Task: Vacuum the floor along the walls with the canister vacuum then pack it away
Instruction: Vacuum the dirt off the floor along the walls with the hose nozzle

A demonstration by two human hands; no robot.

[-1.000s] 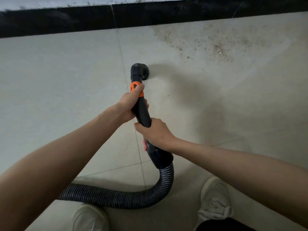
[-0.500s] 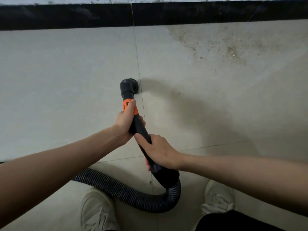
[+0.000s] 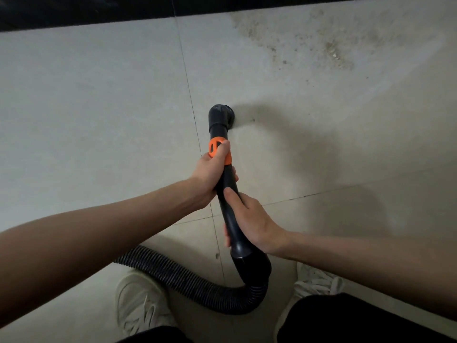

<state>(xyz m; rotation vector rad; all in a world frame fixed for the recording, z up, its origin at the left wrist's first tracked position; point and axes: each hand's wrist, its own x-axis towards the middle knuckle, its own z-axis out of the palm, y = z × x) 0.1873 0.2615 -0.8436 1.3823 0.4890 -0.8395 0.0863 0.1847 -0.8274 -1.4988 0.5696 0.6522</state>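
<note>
The left hand (image 3: pixel 210 170) has its fingers curled round the black plastic vacuum wand (image 3: pixel 228 194) high up, its thumb lying across the orange plastic collar (image 3: pixel 217 151), while the right hand (image 3: pixel 252 224) grips the same wand lower down, thumb laid along the tube and fingers wrapped underneath, just above where the ribbed black flexible hose (image 3: pixel 197 285) joins it. Both hands are closed firmly on the wand, close to one another, which looks like a sound hold for steering. The round black nozzle head (image 3: pixel 220 116) sits on the pale tiled floor (image 3: pixel 99 107), just right of a grout line and well short of the black skirting strip (image 3: pixel 86 11) at the foot of the wall. A patch of brownish grit and dust (image 3: pixel 309 45) lies up and to the right of the nozzle, near the skirting. To do this step well, the nozzle should probably stay flat against the tile and be swept slowly towards that patch, then run tight along the skirting edge. The hose loops back between two pale cloth shoes (image 3: pixel 141 303); it may snag underfoot, so leaving it slack would help. The canister itself is out of view.
</note>
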